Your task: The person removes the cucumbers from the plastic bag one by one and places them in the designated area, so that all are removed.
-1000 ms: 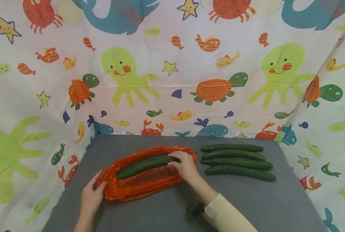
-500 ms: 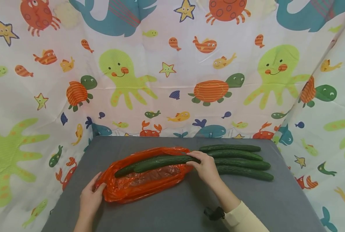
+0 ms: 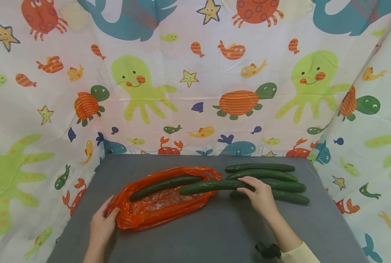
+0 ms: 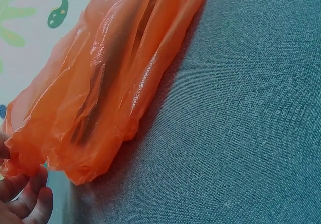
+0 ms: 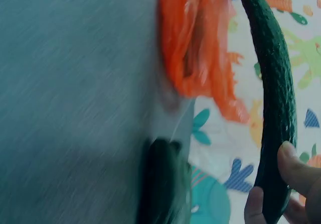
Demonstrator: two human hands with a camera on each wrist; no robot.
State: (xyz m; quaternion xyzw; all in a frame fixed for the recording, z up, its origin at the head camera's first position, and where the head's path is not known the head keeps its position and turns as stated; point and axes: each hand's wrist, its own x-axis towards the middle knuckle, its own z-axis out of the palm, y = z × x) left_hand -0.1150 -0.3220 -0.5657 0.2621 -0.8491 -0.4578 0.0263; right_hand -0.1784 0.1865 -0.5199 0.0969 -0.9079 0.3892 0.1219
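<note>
In the head view my right hand (image 3: 260, 195) grips one end of a dark green cucumber (image 3: 212, 187). Its free end points left, over the right part of an orange plastic bag (image 3: 156, 220). The right wrist view shows this cucumber (image 5: 275, 83) raised off the table, thumb and fingers around its lower part. Inside the opened bag lies another cucumber (image 3: 164, 186). My left hand (image 3: 102, 223) pinches the bag's gathered left end. From the left wrist, fingers (image 4: 37, 204) show at the crumpled plastic, and a dark cucumber shape shows through the bag.
Several cucumbers (image 3: 264, 167) lie side by side at the right of the grey table (image 3: 182, 244), partly behind my right hand. A white curtain (image 3: 202, 84) printed with sea animals encloses the table at the back and sides.
My right hand has drawn a cucumber up out of the bag and moved it right, towards the row. One cucumber stays in the bag. The left hand keeps its hold on the bag.
</note>
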